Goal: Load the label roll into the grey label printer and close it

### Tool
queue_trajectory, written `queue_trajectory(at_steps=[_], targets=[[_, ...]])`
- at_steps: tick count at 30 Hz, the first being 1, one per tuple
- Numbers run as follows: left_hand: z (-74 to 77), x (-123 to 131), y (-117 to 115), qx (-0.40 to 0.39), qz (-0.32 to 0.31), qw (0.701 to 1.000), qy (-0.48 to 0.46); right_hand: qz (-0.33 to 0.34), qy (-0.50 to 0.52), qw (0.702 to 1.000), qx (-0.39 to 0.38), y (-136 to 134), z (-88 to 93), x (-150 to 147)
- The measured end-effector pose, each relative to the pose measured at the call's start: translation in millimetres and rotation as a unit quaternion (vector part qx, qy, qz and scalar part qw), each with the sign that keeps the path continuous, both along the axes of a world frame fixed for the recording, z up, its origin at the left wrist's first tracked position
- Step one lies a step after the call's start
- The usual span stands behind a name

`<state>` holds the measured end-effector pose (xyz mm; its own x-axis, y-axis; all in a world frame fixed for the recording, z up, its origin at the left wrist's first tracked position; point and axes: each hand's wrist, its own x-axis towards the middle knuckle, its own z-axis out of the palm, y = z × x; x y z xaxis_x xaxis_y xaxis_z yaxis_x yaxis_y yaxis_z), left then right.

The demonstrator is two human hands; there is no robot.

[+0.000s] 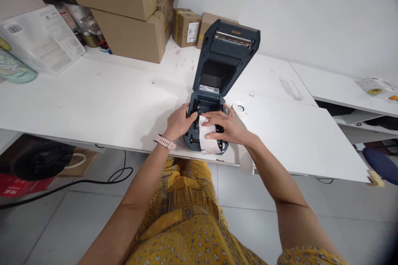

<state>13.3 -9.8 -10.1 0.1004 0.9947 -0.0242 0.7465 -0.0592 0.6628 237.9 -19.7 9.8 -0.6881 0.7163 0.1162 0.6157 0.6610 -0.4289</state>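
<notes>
Printer (217, 76), dark blue-grey plastic with chamfered corners, standing on the long white bench (124, 99) near its front edge; lid raised and leaning back, white printed sticker inside by the hinge. Strip of white paper (207, 140), lying across the printer's open base and reaching its front end. Left hand (178, 123), at the left side of the base, thumb over the side wall; remaining fingers largely hidden, so whether they press tight cannot be told. Right hand (230, 127), over the base, fingers (217, 121) spread, tips on or just above the paper. Small white roll (244, 112) with blue-ringed core, on the bench just beside the printer's right side. White paper band (245, 160), hanging over the front edge below the right wrist. Pale pink perforated wristband (166, 141), on the left wrist. Brown cardboard boxes (130, 35), stacked at the rear left.
</notes>
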Motion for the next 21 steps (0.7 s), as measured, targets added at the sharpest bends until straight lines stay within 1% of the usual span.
queue_trajectory(at_steps=[7, 16, 21], targets=[[2.0, 0.7, -0.9, -0.004, 0.009, 1.000, -0.003, -0.019, 0.019, 1.000, 0.004, -4.7, -5.5, -0.7], [-2.2, 2.4, -1.6, 0.008, 0.018, 1.000, 0.002, -0.059, 0.010, 0.998, 0.028, -18.0, -7.7, -9.2], [-3.8, 3.6, 0.5, 0.008, 0.024, 1.000, 0.019, -0.069, 0.000, 0.997, 0.027, -19.7, -7.8, -11.1]])
